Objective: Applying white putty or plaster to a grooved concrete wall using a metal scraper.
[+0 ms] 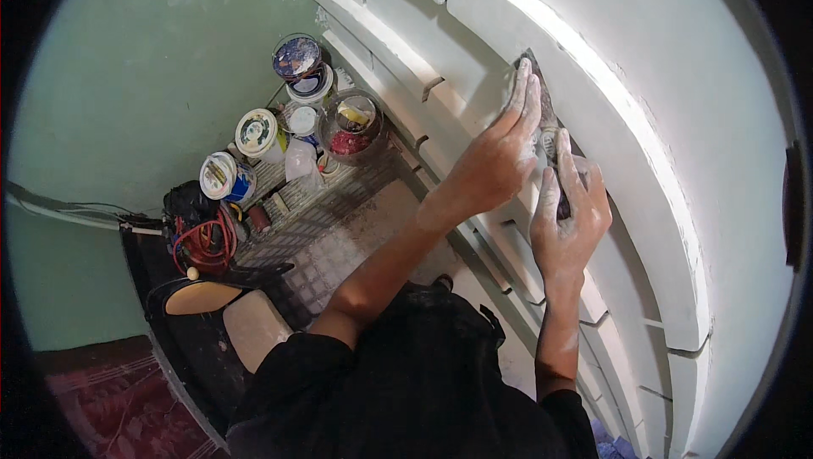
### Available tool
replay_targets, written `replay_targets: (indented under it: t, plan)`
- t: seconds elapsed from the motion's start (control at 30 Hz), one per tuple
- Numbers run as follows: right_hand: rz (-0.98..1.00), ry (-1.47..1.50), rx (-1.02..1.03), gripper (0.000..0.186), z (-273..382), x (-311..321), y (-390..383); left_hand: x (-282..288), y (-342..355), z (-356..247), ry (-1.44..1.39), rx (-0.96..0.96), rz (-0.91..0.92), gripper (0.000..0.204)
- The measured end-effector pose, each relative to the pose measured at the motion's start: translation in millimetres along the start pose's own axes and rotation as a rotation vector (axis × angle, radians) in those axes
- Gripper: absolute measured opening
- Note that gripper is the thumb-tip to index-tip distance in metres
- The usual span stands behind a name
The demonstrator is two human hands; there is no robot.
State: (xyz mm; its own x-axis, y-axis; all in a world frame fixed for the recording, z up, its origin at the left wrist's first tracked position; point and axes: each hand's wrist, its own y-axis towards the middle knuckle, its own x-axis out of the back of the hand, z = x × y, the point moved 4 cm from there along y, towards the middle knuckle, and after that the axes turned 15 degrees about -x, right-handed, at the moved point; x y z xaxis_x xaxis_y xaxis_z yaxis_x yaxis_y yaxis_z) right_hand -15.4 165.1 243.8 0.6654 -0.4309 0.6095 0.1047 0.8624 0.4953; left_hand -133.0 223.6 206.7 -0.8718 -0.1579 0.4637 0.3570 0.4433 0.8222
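Both of my hands press a flat putty knife (543,112) against a white moulded wall (610,129). My left hand (500,154) lies flat over the grey blade, fingers stretched up along it. My right hand (569,213) wraps around the dark handle just below. Both hands are dusted with white powder. The wall has raised horizontal bands with grooves between them. Much of the tool is hidden under my fingers.
Below on a patterned floor (339,230) stand several paint cans (257,133) and a glass jar (351,124). A coiled red cable (203,243) lies by a dark bag. A green wall (144,78) is at the left. My dark shirt fills the lower middle.
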Motion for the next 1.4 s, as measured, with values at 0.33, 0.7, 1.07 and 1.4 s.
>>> replay_targets:
  t: [0.33, 0.7, 1.07, 1.4]
  plan:
    - [0.003, -0.006, 0.011, 0.044, 5.6, -2.0, -9.3, 4.6, -8.9, -1.7, 0.054, 0.007, -0.048, 0.071]
    - [-0.027, -0.001, 0.01, 0.049, 1.2, -5.3, -4.4, 3.3, -2.5, -1.3, 0.02, -0.045, 0.024, 0.077]
    - [-0.041, -0.001, -0.001, 0.046, -1.6, 7.9, -13.9, -3.0, -5.3, -13.8, -0.078, -0.006, 0.0, 0.071]
    - [-0.029, 0.066, 0.077, 0.046, -0.5, -30.0, 15.9, 25.9, -6.4, 38.1, 0.089, -0.051, -0.166, 0.067]
